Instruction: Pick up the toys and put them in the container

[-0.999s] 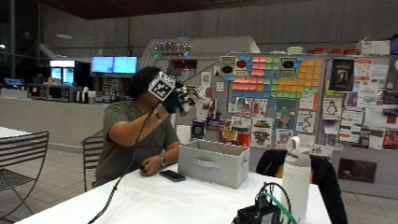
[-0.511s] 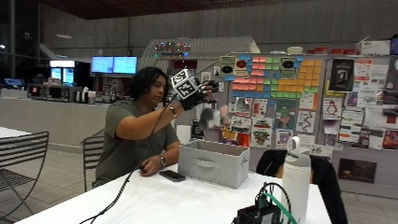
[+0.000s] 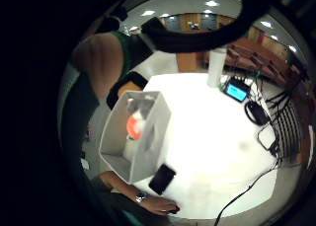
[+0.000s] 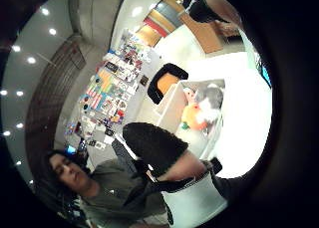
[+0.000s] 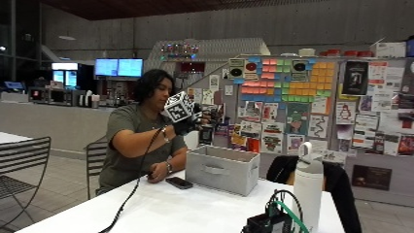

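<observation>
Toys (image 4: 199, 111) lay inside the grey container (image 5: 223, 169), well below the gloved right hand (image 5: 186, 120): an orange one against a grey-and-white plush, seen through the open top in both palm views. Hung raised above the near end of the container, about level with the chest, palm turned down toward the bin. Held nothing visible; whether the fingers were straight or curled could not be told. Below and toward the person, touched the white table (image 5: 194, 208) with the bare left hand (image 5: 155, 175), just beside a dark phone (image 5: 179, 182) lying flat near the container's corner. Farther out across the table, stood a tall white bottle (image 5: 308, 182), upright, beside a small device with green cables (image 5: 275, 221). Beyond the container, an orange-backed chair (image 4: 167, 81).
</observation>
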The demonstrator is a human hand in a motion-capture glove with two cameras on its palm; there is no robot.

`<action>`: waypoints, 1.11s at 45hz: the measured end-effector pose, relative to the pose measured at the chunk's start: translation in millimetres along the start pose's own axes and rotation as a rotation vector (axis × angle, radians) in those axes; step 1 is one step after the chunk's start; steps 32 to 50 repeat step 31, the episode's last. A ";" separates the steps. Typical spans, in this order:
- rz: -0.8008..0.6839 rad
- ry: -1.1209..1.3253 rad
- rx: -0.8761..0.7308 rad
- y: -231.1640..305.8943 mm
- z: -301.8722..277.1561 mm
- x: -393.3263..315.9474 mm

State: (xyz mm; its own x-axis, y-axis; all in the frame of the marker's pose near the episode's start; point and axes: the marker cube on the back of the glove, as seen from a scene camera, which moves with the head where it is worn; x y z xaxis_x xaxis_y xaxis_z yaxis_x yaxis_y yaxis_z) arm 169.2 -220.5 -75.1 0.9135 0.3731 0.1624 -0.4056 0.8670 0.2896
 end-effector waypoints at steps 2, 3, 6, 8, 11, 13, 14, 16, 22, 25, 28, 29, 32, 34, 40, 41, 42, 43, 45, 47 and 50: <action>0.022 0.013 -0.009 12.2 6.6 15.7; 0.034 0.020 -0.016 19.0 10.6 23.2; 0.075 0.048 -0.046 42.2 25.0 47.5; 0.111 0.065 -0.065 57.2 34.9 68.2; 0.175 0.095 -0.082 78.1 50.6 99.6; 0.208 0.130 -0.090 90.8 60.7 118.2; 0.221 0.149 -0.095 96.2 64.9 126.6; 0.243 0.187 -0.107 105.9 71.7 140.2; 0.262 0.322 -0.125 130.7 87.2 151.7; 0.259 0.408 -0.121 138.8 92.0 154.3; 0.262 0.449 -0.118 144.7 94.2 156.5; 0.265 0.451 -0.118 145.9 94.0 158.0; 0.270 0.450 -0.118 147.1 93.1 160.8; 0.270 0.450 -0.118 147.1 93.1 160.8; 0.270 0.450 -0.118 147.1 93.1 160.8; 0.270 0.450 -0.118 147.1 93.1 160.8; 0.270 0.450 -0.118 147.1 93.1 160.8; 0.270 0.450 -0.118 147.1 93.1 160.8; 0.270 0.450 -0.118 147.1 93.1 160.8; 0.270 0.450 -0.118 147.1 93.1 160.8; 0.270 0.450 -0.118 147.1 93.1 160.8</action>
